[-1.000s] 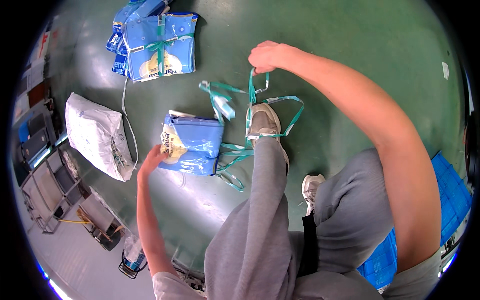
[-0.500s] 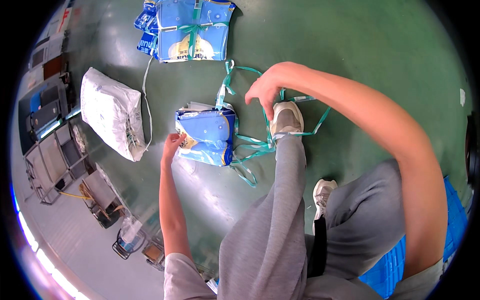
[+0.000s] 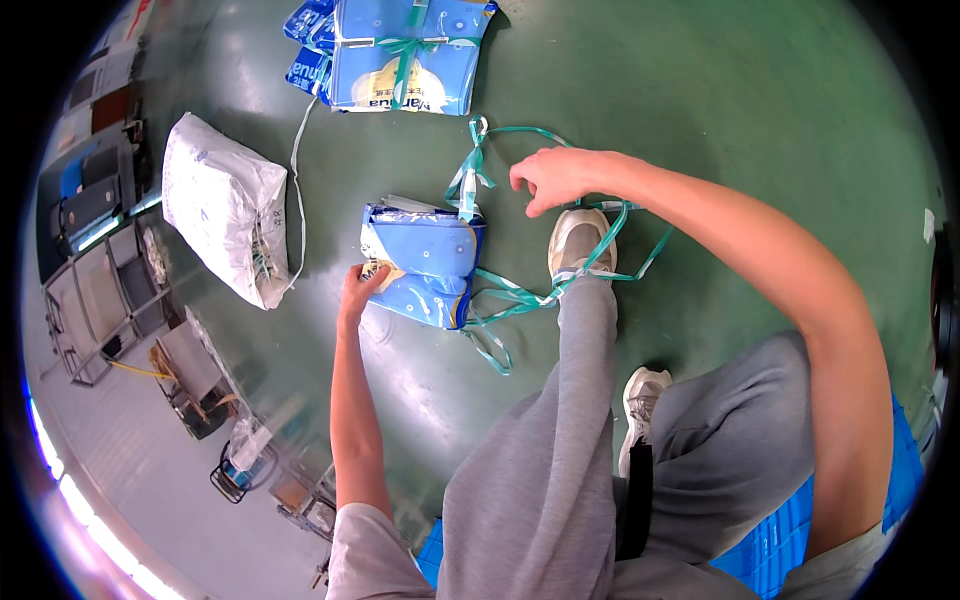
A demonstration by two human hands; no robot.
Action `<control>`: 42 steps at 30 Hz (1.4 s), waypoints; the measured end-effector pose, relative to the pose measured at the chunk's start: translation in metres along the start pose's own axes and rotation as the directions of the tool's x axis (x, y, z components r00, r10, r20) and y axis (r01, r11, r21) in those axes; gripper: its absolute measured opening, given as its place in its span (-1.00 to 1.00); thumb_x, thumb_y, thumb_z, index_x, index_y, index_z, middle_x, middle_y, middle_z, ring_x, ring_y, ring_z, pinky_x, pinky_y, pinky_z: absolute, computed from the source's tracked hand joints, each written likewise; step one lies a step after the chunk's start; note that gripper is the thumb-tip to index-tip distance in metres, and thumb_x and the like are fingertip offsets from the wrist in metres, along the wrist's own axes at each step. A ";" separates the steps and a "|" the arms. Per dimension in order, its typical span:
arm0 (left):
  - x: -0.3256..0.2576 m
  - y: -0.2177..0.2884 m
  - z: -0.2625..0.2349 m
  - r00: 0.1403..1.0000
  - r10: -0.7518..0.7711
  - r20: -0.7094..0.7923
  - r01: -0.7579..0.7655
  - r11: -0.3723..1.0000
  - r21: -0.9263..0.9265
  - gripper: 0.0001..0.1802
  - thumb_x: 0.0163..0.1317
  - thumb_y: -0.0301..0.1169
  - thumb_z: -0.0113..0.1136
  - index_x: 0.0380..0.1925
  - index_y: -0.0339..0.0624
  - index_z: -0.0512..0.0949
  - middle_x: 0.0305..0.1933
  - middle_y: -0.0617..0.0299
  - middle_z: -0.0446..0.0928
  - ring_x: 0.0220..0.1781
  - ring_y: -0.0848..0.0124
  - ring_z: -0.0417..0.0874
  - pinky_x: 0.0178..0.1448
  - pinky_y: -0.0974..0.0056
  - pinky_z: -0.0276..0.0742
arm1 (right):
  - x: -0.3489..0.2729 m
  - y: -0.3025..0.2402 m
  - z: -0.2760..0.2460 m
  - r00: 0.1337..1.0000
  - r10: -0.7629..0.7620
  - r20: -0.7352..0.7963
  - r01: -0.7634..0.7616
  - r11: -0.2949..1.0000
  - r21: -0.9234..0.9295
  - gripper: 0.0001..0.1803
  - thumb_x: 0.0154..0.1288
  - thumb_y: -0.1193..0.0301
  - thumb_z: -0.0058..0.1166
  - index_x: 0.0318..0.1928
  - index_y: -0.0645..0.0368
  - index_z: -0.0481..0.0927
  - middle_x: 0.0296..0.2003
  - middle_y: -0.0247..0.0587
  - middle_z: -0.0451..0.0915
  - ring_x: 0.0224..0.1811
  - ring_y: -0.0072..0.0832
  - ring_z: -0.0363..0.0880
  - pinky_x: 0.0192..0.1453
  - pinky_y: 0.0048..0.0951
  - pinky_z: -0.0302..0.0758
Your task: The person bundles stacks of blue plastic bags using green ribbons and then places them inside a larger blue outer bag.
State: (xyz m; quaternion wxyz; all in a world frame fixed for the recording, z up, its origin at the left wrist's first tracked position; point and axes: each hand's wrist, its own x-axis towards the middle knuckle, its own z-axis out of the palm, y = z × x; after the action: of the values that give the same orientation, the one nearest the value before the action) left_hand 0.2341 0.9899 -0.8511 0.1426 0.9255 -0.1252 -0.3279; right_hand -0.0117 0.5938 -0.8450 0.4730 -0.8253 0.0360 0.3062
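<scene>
- We pressed our left hand (image 3: 362,285), fingers spread, on the blue pack stack (image 3: 425,262) lying mid-floor (image 3: 760,110).
- Our right hand (image 3: 552,176) pinched the green strap (image 3: 520,295).
- The stack looked soft and slippery; gripping its edges seemed best.

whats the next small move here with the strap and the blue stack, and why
Probably draw the green strap taut over the blue stack of packs with the right hand. The strap lies slack in loops on the floor and around the shoe, while the left hand steadies the stack's near edge. The bundle beyond is already tied.
</scene>
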 end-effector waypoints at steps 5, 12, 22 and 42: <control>0.017 -0.024 -0.017 0.996 -0.002 0.086 -0.005 0.997 0.079 -0.24 -0.06 0.02 0.49 -0.11 -0.49 0.52 -0.19 0.07 0.60 -0.16 0.37 0.61 -0.07 0.30 0.52 | 0.001 -0.009 0.004 0.999 -0.031 -0.014 0.030 0.998 -0.056 -0.43 0.08 0.26 0.24 0.11 0.18 0.49 -0.03 -0.09 0.62 0.04 -0.15 0.58 0.08 -0.16 0.52; 0.004 0.009 -0.018 0.992 -0.030 0.121 0.030 1.000 0.003 -0.26 -0.02 -0.06 0.48 -0.01 -0.40 0.45 -0.13 0.10 0.58 -0.11 0.40 0.57 0.02 0.32 0.47 | 0.002 -0.004 0.008 1.000 0.011 0.026 -0.009 0.999 -0.047 -0.45 0.06 0.30 0.23 0.11 0.16 0.50 -0.06 -0.09 0.63 0.00 -0.15 0.59 0.06 -0.15 0.53; -0.019 0.014 -0.026 0.997 -0.044 0.061 0.050 0.994 -0.093 -0.25 0.03 -0.02 0.42 0.05 -0.41 0.47 0.00 0.02 0.57 0.04 0.29 0.57 0.16 0.23 0.43 | 0.007 -0.017 0.013 0.996 -0.061 0.060 0.063 0.998 -0.025 -0.49 0.04 0.35 0.20 0.07 0.15 0.51 -0.06 -0.10 0.60 0.07 -0.18 0.54 0.14 -0.17 0.48; -0.161 0.121 -0.008 0.963 0.234 -0.136 -0.233 0.972 0.021 -0.57 0.05 -0.35 0.43 -0.15 -0.30 0.47 -0.34 0.14 0.62 -0.27 0.53 0.59 -0.15 0.32 0.52 | -0.010 -0.078 0.006 0.595 -0.696 -0.401 0.457 0.704 -0.544 -0.08 -0.07 0.29 0.40 0.33 0.12 0.25 0.27 0.00 0.29 0.39 -0.15 0.21 0.48 -0.17 0.16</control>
State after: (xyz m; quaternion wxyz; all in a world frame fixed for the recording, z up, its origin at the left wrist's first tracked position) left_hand 0.1014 0.9310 -0.7115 0.1861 0.9250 -0.2240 -0.2441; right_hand 0.0041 0.6392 -0.7830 0.3406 -0.9171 -0.1577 -0.1342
